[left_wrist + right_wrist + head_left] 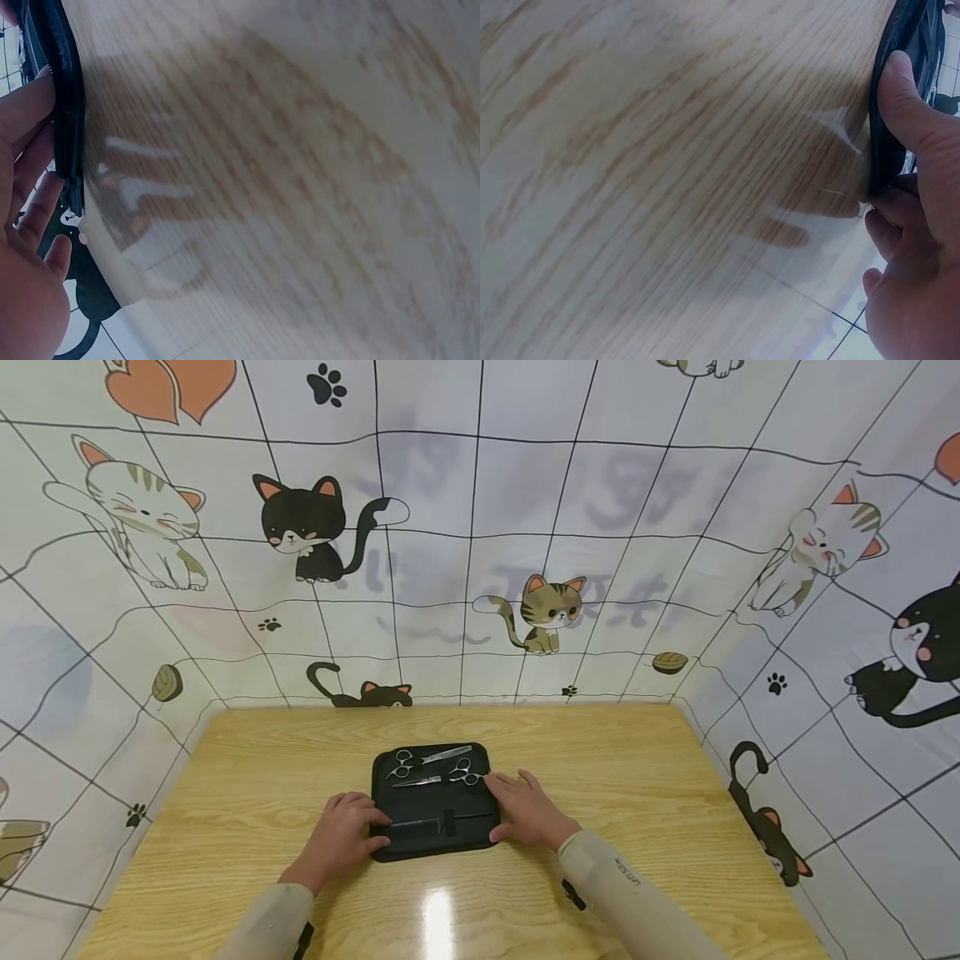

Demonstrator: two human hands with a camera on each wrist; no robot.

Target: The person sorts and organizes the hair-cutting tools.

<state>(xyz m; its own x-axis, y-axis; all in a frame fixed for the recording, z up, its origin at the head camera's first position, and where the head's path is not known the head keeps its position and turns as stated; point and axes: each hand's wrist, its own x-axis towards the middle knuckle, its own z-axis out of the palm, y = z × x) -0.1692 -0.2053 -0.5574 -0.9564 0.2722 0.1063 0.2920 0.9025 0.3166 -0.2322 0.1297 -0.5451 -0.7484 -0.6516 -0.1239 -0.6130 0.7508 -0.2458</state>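
Observation:
A black zip-up scissors case lies spread open on the table, tilted slightly. Two pairs of silver scissors show on its upper half: the upper scissors point right, the lower scissors point left. A small dark strap crosses its lower half. My left hand grips the case's left edge, thumb near the lower corner. On the opposite side, my right hand holds the right edge. In the right wrist view its thumb presses on the case's rim, other fingers along the edge.
The wooden table has a glossy top that reflects light and the hands. White cloth walls printed with cats and grid lines enclose its back and sides. Dark straps show at both sleeves.

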